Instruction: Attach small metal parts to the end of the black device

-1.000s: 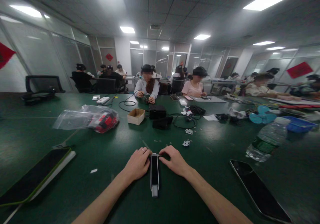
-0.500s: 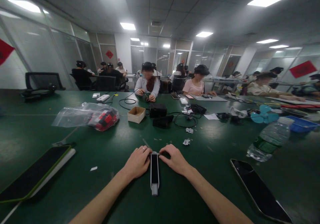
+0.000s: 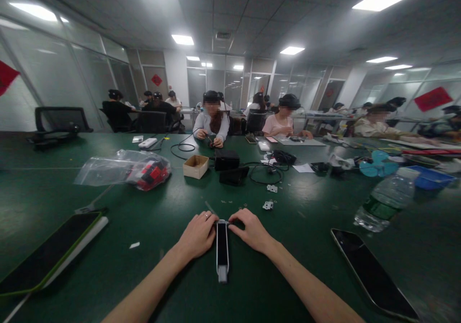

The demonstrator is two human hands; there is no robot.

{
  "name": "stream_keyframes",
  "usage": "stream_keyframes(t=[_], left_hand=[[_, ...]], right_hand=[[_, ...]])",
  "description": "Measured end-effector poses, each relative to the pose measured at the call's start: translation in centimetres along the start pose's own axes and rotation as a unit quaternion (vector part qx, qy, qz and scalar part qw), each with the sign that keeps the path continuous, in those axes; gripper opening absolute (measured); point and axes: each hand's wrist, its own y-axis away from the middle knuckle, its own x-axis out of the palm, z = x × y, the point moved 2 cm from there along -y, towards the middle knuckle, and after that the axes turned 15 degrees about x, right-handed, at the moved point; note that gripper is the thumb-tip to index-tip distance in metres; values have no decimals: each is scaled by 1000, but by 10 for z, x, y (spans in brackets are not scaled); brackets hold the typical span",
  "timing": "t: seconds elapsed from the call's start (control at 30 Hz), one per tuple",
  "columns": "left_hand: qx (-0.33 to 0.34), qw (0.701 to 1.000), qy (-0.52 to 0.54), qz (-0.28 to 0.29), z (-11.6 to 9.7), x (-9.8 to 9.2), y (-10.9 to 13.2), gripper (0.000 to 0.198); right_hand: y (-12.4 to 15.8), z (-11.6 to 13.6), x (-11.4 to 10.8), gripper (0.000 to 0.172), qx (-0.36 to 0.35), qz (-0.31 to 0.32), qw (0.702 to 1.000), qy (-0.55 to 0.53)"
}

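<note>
A narrow white-framed device with a black face (image 3: pixel 222 246) lies lengthwise on the green table, a light grey block (image 3: pixel 222 274) at its near end. My left hand (image 3: pixel 200 232), wearing a ring, is closed at the far left corner of the device, its fingertips bent down and partly hidden. At the opposite corner, my right hand (image 3: pixel 250 229) has thumb and forefinger drawn together in a pinch. Whatever small piece sits between those fingertips is too small to name. A thin clear strip (image 3: pixel 212 208) lies just beyond the left fingers.
Small metal plates (image 3: pixel 268 205) and tiny rings lie ahead to the right. Phones (image 3: pixel 370 272) flank both forearms. Farther off are a clear bag with red parts (image 3: pixel 151 173), a cardboard box (image 3: pixel 195 167), black cases (image 3: pixel 226 160) and a water bottle (image 3: pixel 387 200). Co-workers sit opposite.
The view has shifted very slightly. Both hands keep the same place and pose at the far end of the device, which has not visibly moved.
</note>
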Motion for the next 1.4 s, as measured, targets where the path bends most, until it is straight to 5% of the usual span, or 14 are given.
stream_keyframes(t=[1.1, 1.3, 1.4], left_hand=[[13, 1000, -4, 2, -1, 0, -1, 24], [18, 1000, -13, -11, 4, 4, 0, 21], [15, 1000, -12, 6, 7, 7, -1, 21]], right_hand=[[-5, -3, 1, 18, -36, -25, 999, 32], [45, 78, -53, 14, -148, -145, 976, -65], [89, 121, -57, 18, -203, -142, 955, -161]])
